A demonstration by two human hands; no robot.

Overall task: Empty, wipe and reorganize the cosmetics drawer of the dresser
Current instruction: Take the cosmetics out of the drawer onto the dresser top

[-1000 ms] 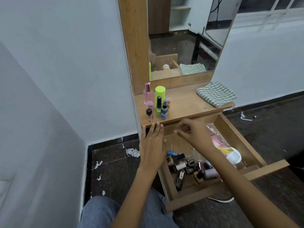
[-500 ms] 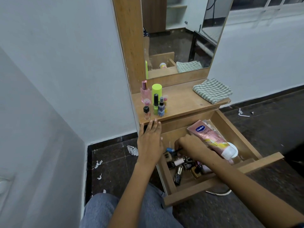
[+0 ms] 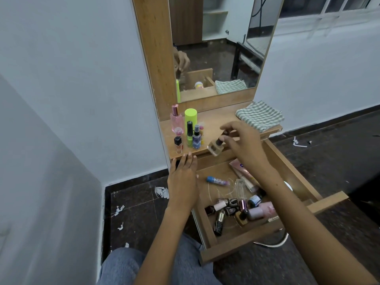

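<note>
One small bottle [image 3: 215,146] pinched in right hand [image 3: 243,144] over dresser top [image 3: 213,128] | left hand [image 3: 183,177] flat, released

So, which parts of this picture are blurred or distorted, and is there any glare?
Head view: the small bottle in the right hand is smeared by motion; the bottles in the drawer are sharper. The wide lens bends the wall edges and dresser frame. Lighting is dim and even, with no strong glare on the mirror.

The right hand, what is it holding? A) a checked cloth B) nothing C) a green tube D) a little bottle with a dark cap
D: the right hand pinches a small clear bottle by its dark cap, above the dresser top's front edge.
</note>
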